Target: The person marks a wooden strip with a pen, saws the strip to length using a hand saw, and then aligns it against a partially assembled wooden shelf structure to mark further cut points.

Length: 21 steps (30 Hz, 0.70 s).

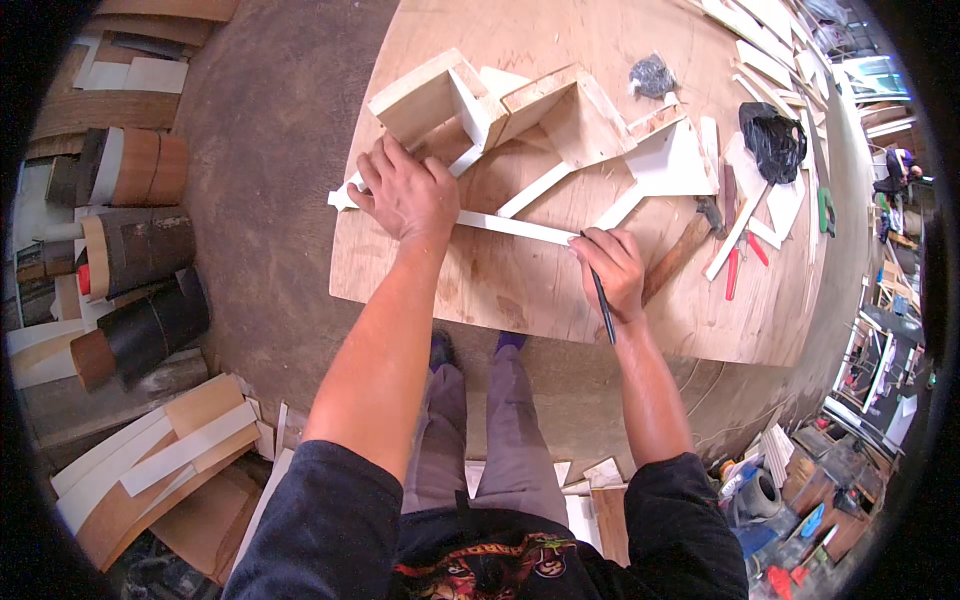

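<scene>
A long white strip (515, 228) lies along the near side of the wooden work table (480, 275). My left hand (408, 192) grips it toward its left end, fingers bent over it. My right hand (615, 268) pinches a thin dark pen or pencil (604, 303), its tip at the strip's right end. Just beyond the strip sits a zigzag wooden assembly of open box shapes (575, 120), with white faces and bare wood edges. White slanting pieces (536, 190) run from it down to the strip. My left fingers hide part of the strip and the nearest box corner.
Right of my right hand lie a hammer (680, 250) and red-handled pliers (732, 273). Farther back are a black plastic bag (772, 142), a small grey plastic bag (652, 76), wood offcuts (765, 65) and a green-handled saw (826, 212). Rolled sheets (140, 240) line the floor at left.
</scene>
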Available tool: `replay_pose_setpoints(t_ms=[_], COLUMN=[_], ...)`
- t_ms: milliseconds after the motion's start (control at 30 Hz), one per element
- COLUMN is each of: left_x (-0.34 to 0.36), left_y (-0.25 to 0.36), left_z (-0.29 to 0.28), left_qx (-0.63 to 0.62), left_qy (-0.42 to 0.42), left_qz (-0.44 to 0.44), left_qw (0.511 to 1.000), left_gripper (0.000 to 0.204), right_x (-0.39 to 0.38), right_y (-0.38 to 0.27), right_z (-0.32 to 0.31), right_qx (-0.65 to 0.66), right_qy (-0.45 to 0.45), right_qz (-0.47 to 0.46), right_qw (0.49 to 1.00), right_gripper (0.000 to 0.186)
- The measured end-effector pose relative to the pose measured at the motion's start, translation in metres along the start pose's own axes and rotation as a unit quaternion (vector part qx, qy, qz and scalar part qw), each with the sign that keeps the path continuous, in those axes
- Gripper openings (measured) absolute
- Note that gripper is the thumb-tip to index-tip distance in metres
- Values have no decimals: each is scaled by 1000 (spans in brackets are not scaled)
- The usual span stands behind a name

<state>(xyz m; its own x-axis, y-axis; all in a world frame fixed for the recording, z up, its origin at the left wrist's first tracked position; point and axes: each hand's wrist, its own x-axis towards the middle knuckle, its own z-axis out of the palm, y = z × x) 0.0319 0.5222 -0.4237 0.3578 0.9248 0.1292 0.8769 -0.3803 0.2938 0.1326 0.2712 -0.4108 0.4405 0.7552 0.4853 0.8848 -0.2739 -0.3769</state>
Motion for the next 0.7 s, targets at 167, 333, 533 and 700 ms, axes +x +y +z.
replay_pose_setpoints(t_ms=[167,333,533,700], left_x=[0,4,0,3], left_y=[5,8,6,6], left_z=[-3,-16,-5,-7], left_qx=[41,56,57,50], left_qy=[-32,-94,-45,-49], left_qz=[7,-15,6,-4], left_qw=[999,994,997,998], left_gripper=[66,74,69,68], right_x=[-1,13,35,58], right_y=[2,-17,-43,-57], right_z=[-1,-12,7,23], right_qx=[-11,-11,228,313], right_qy=[-8,-23,2,-97], right_qz=[-3,18,122,236], right_qw=[1000,1000,966,915], right_gripper=[25,25,18,10])
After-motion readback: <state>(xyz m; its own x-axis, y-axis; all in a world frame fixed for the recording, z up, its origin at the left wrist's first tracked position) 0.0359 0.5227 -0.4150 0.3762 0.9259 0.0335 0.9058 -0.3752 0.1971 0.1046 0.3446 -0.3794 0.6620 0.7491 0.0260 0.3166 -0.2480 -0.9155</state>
